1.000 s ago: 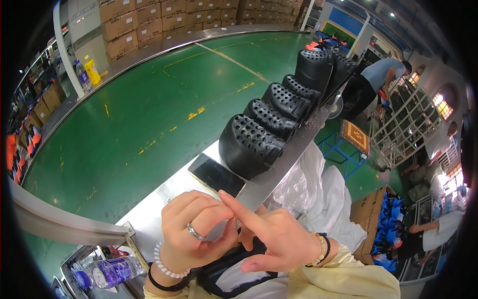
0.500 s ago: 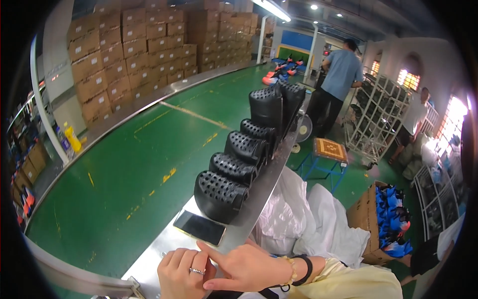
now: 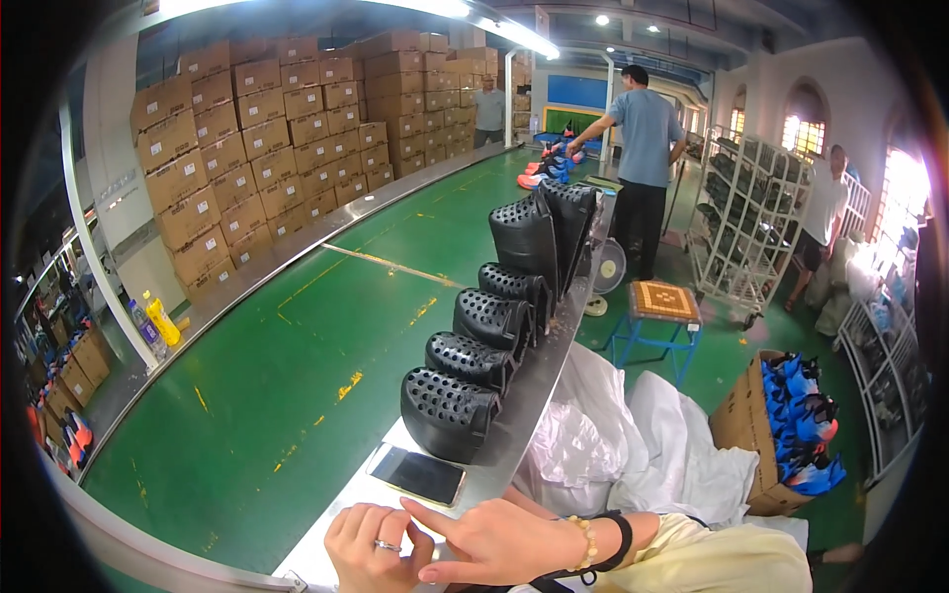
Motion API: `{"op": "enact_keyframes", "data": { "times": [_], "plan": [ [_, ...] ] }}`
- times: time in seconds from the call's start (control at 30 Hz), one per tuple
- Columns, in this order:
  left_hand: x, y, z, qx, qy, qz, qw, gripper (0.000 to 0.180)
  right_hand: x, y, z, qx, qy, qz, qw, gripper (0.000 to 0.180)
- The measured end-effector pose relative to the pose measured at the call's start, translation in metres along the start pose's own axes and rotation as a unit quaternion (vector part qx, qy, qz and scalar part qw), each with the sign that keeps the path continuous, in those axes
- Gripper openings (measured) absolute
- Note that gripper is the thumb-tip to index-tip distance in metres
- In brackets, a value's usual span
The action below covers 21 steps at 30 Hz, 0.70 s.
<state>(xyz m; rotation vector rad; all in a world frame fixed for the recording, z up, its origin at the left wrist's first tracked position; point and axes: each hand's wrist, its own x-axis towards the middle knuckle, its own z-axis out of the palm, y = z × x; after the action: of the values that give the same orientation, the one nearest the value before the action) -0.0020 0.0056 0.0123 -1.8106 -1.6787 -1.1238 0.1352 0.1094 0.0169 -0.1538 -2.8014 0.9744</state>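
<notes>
My left hand (image 3: 374, 550), with a ring on one finger, lies curled at the bottom edge on the steel table rim (image 3: 534, 395). My right hand (image 3: 492, 542), wearing a bead bracelet and a black band, rests beside it with its index finger laid across the left hand's fingers. A dark strip shows under both hands, cut off by the frame. A black phone (image 3: 419, 474) lies flat just beyond my hands. Behind it several black perforated clogs (image 3: 447, 411) stand in a row along the rim.
A wide green conveyor belt (image 3: 297, 346) curves to the left. White plastic bags (image 3: 613, 445) and a cardboard box of blue shoes (image 3: 791, 440) sit at right. Farther off are a blue stool (image 3: 657, 308), a wire rack (image 3: 751, 208), stacked cartons (image 3: 267, 128) and a person in blue (image 3: 645, 148).
The view has tilted up, so my hands have slid to the bottom edge. The black thing under them and the bottle at lower left have dropped out of sight.
</notes>
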Motion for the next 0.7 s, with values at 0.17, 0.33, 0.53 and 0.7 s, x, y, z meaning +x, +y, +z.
{"op": "enact_keyframes", "data": {
  "times": [0.17,0.33,0.53,0.7],
  "plan": [
    [0.003,-0.005,-0.002,-0.062,0.008,-0.004,0.998,0.016,0.000,0.000,-0.003,0.027,0.004,0.009,1.000,0.077],
    [0.000,-0.006,0.002,-0.081,-0.021,-0.003,0.996,0.018,-0.001,0.007,0.002,0.046,0.010,0.008,0.999,0.074],
    [-0.002,0.003,0.006,-0.026,-0.058,0.004,0.998,0.013,-0.005,0.019,0.010,0.047,0.021,0.022,0.998,0.072],
    [-0.001,0.007,0.007,0.005,-0.057,-0.016,0.998,0.012,-0.001,-0.011,-0.021,0.012,-0.071,0.132,0.989,0.073]
  ]
}}
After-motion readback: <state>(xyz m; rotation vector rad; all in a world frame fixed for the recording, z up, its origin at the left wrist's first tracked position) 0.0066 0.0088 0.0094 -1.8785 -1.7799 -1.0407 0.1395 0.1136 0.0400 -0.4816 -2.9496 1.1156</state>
